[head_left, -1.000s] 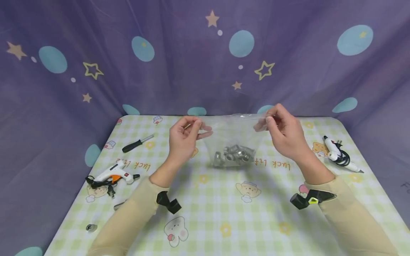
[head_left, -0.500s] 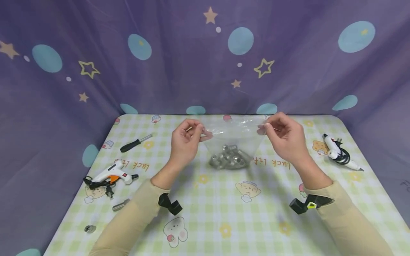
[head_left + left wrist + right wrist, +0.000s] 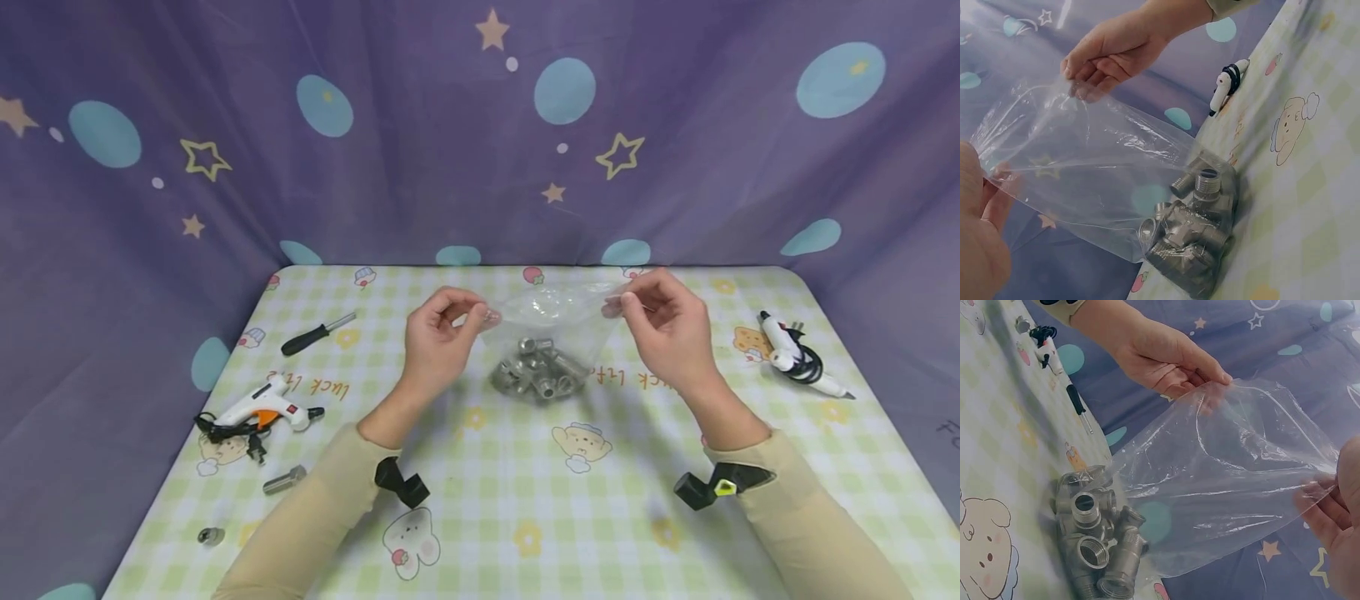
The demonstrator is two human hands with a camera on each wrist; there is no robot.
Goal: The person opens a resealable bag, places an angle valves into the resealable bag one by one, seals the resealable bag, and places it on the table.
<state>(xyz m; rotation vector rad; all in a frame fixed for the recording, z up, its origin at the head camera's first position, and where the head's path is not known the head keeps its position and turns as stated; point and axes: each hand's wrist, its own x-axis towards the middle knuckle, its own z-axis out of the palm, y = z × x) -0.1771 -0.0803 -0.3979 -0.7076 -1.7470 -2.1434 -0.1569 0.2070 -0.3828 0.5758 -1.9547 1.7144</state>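
A clear plastic bag [image 3: 555,312] hangs between my two hands over the middle of the table, its mouth spread wide. Threaded metal pipe fittings [image 3: 542,371] lie heaped in its bottom, at the tablecloth. My left hand [image 3: 442,337] pinches one upper corner of the bag between thumb and fingers. The opposite corner is pinched by my right hand [image 3: 671,329], whose fingers show partly through the film. In the right wrist view, open threaded ends of several fittings [image 3: 1092,552] face the camera.
Left on the checked tablecloth [image 3: 480,517] lie a black-handled screwdriver [image 3: 318,333], a white glue gun [image 3: 266,408] with a black cord, a metal bolt-like piece [image 3: 285,480] and a small metal fitting [image 3: 211,536]. A white soldering iron [image 3: 802,358] with coiled cord lies right.
Both hands have come down and slightly nearer with the bag. The bag's mouth has opened wider, and the fittings have settled into a heap at its bottom.
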